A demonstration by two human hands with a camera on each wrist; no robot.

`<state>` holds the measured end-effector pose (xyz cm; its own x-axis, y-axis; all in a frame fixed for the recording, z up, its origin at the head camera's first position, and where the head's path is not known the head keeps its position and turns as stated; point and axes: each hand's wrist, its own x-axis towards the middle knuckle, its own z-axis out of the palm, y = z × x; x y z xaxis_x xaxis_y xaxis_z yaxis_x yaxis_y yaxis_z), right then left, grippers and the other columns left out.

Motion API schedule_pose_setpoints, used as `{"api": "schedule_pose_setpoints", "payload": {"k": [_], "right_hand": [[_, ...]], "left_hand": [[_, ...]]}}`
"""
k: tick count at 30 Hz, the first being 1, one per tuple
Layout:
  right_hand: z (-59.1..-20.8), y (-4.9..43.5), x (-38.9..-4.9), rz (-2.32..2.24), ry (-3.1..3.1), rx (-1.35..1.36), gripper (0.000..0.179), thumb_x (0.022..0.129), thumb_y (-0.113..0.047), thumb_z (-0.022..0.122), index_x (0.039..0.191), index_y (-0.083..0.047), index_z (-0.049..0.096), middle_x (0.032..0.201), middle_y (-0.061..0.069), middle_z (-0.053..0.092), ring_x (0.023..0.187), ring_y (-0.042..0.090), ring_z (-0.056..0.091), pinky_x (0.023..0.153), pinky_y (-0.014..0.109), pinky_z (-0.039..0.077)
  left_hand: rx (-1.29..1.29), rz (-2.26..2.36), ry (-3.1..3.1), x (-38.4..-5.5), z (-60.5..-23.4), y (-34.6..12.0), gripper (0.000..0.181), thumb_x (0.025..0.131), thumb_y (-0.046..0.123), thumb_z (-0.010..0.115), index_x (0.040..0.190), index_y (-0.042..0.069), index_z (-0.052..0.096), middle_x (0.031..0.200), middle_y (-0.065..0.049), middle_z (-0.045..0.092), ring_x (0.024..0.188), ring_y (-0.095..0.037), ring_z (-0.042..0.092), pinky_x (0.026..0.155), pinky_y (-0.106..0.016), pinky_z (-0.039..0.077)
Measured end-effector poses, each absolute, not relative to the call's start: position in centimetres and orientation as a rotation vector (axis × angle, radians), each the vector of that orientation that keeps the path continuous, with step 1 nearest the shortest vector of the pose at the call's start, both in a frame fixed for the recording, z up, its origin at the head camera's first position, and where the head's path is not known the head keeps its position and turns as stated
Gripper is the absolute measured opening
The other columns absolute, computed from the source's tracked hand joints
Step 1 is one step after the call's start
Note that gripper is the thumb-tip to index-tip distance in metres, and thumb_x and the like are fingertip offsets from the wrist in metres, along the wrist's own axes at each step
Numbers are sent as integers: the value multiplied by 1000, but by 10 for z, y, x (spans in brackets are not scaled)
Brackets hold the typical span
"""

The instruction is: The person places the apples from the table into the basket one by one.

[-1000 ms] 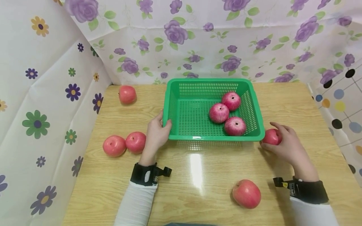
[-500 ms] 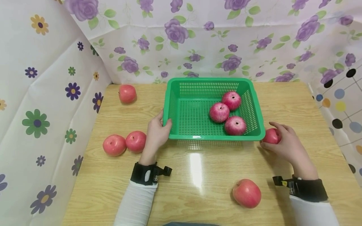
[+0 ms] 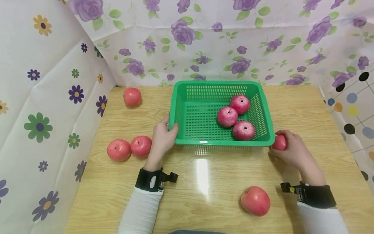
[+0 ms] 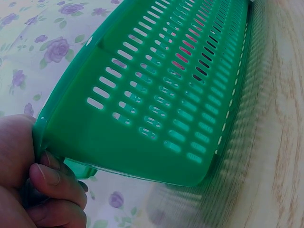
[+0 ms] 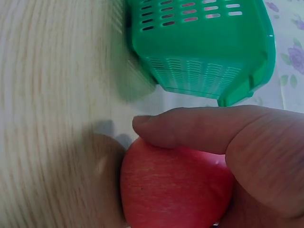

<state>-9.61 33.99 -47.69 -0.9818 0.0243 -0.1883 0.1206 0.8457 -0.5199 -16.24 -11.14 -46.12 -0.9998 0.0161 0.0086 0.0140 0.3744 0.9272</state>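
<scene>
A green plastic basket [image 3: 200, 123] with slotted walls stands on the wooden table. My left hand [image 3: 163, 136] grips its left rim; in the left wrist view the fingers [image 4: 57, 183] curl under that rim. Inside, toward the right, sit three striped pinkish-red apples [image 3: 227, 117]. Just outside the basket's front right corner, my right hand [image 3: 295, 149] grips a plain red apple [image 3: 279, 143]. From the right wrist, the thumb [image 5: 185, 126] lies across this apple [image 5: 175, 185], with the other fingers mostly hidden behind it.
Two red apples [image 3: 118, 150] lie side by side left of the left hand. Another red apple [image 3: 132, 97] rests at the back left, and one more apple [image 3: 255, 201] near the front right. A flowered sheet [image 3: 204, 42] hangs behind the table.
The right hand's fingers have drawn in around the red apple, and the hand has shifted slightly left. The left hand and the basket look unmoved.
</scene>
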Motion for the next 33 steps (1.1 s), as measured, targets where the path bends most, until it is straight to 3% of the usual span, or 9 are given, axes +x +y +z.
{"api": "schedule_pose_setpoints", "payload": {"k": [11, 33], "right_hand": [[-479, 336, -96, -800, 2857, 145, 78, 79, -23, 81, 139, 1, 39, 125, 37, 37, 103, 52, 46, 81, 71, 47], [-481, 337, -97, -750, 2857, 167, 79, 79, -27, 80, 140, 0, 39, 126, 38, 35, 101, 51, 46, 77, 68, 49]], "left_hand": [[34, 1762, 2589, -163, -462, -112, 56, 97, 13, 56, 151, 8, 40, 95, -23, 72, 78, -28, 71, 49, -28, 56], [19, 1751, 2597, -161, -461, -112, 57, 97, 15, 57, 151, 6, 39, 93, -23, 72, 72, -28, 70, 44, -26, 54]]}}
